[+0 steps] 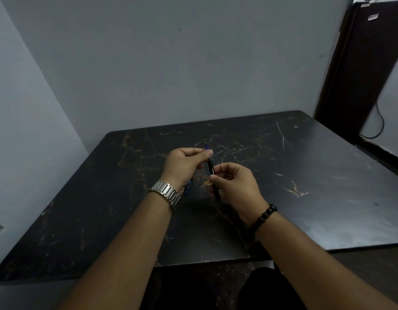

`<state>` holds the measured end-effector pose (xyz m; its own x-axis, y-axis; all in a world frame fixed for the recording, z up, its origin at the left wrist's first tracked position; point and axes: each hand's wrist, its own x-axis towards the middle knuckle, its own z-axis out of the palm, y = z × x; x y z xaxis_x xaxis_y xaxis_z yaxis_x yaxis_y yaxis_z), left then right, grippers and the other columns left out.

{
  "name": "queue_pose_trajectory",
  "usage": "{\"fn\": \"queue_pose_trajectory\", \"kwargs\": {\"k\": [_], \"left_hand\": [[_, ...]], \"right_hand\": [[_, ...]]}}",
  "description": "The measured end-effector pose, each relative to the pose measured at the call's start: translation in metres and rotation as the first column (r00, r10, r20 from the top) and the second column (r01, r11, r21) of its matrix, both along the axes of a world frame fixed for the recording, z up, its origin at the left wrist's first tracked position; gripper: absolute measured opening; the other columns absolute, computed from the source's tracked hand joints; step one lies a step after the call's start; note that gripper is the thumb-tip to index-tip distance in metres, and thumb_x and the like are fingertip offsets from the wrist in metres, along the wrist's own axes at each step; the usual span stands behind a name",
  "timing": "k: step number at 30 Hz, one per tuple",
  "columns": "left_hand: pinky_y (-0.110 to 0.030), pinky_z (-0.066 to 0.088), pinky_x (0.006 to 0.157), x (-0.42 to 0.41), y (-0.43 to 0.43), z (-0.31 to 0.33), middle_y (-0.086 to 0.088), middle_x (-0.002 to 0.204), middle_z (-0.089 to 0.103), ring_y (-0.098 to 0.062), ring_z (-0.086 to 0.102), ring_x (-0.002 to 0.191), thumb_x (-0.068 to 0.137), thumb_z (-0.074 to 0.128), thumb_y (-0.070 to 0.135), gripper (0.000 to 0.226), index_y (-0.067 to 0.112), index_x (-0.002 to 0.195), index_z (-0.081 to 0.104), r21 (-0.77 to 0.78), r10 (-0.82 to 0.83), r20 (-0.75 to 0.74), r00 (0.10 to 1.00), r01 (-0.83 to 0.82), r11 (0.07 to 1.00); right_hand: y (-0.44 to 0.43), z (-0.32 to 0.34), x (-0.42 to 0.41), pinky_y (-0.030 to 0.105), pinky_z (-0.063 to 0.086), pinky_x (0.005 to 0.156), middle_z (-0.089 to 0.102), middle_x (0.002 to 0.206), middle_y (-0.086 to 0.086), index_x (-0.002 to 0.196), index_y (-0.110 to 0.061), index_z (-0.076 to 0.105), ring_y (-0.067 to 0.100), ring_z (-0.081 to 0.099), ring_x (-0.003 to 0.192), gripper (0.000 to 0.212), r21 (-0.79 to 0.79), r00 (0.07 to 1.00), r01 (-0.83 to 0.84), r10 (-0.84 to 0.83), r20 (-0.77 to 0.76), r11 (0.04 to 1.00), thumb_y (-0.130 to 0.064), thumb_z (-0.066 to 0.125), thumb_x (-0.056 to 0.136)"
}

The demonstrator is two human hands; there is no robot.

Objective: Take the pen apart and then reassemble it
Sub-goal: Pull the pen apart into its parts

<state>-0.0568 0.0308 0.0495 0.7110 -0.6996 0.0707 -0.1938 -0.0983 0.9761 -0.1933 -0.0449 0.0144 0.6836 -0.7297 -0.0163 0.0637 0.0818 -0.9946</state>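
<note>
left wrist: silver link watch (166,193) | right wrist: dark bead bracelet (265,217) | forearms: bare

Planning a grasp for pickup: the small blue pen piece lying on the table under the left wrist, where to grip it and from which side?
Grip the blue piece across its middle, coming from above. It lies flat on the table, long and thin, so only its two long sides offer opposing faces. The left hand hovers over its far end, so the near end is likely easier to reach. Its exact shape is too small to tell.
</note>
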Motion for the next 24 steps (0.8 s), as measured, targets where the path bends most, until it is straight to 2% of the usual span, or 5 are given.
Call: {"fn": "queue_pose_trajectory", "kwargs": {"k": [3, 10, 15, 20, 24], "left_hand": [[-0.028, 0.048, 0.059, 0.001, -0.004, 0.003, -0.002, 0.085, 0.079, -0.016, 0.065, 0.075, 0.084, 0.084, 0.029, 0.012, 0.018, 0.089, 0.082, -0.053, 0.03, -0.046, 0.999, -0.032, 0.998], [-0.019, 0.048, 0.055, 0.018, -0.017, 0.029, 0.005, 0.083, 0.08, -0.008, 0.064, 0.066, 0.085, 0.083, 0.033, 0.008, 0.026, 0.084, 0.081, -0.107, 0.111, 0.028, 0.993, -0.107, 0.988], [-0.01, 0.041, 0.042, 0.031, -0.03, 0.048, 0.005, 0.081, 0.078, -0.007, 0.059, 0.06, 0.088, 0.081, 0.03, 0.015, 0.016, 0.093, 0.082, -0.165, 0.187, 0.059, 0.981, -0.176, 0.971], [-0.008, 0.041, 0.042, 0.037, -0.037, 0.039, 0.008, 0.079, 0.076, 0.006, 0.059, 0.049, 0.087, 0.082, 0.024, 0.015, 0.012, 0.096, 0.081, -0.117, 0.204, 0.082, 0.975, -0.194, 0.974], [-0.009, 0.041, 0.039, 0.051, -0.029, 0.02, 0.001, 0.076, 0.075, 0.008, 0.058, 0.039, 0.084, 0.084, 0.021, 0.014, 0.009, 0.091, 0.081, 0.008, 0.203, 0.093, 0.975, -0.204, 0.979]], "right_hand": [[-0.001, -0.002, 0.0, 0.028, 0.061, 0.061, 0.076, 0.081, 0.005, 0.095, -0.015, 0.071, 0.017, 0.076, 0.072, 0.012, 0.012, 1.0, 0.002, -0.002, -0.022, 1.0, -0.006, 0.073, 0.088], [0.002, -0.007, -0.002, 0.04, 0.065, 0.068, 0.076, 0.084, 0.008, 0.095, -0.014, 0.072, 0.022, 0.075, 0.074, 0.01, 0.034, 0.999, -0.01, 0.011, -0.043, 0.999, -0.006, 0.072, 0.088], [0.006, -0.01, -0.01, 0.045, 0.065, 0.07, 0.074, 0.075, 0.006, 0.092, -0.011, 0.072, 0.021, 0.072, 0.066, 0.008, 0.05, 1.0, -0.022, 0.023, -0.021, 0.998, -0.004, 0.072, 0.088], [0.009, -0.015, -0.018, 0.048, 0.065, 0.072, 0.074, 0.072, 0.006, 0.089, -0.011, 0.072, 0.027, 0.071, 0.069, 0.01, 0.071, 1.0, -0.016, 0.015, 0.011, 0.997, -0.001, 0.071, 0.088], [0.008, -0.014, -0.024, 0.043, 0.062, 0.06, 0.072, 0.065, 0.004, 0.088, -0.009, 0.069, 0.026, 0.071, 0.062, 0.011, 0.068, 0.999, 0.019, -0.022, 0.035, 0.997, 0.002, 0.07, 0.088]]}}
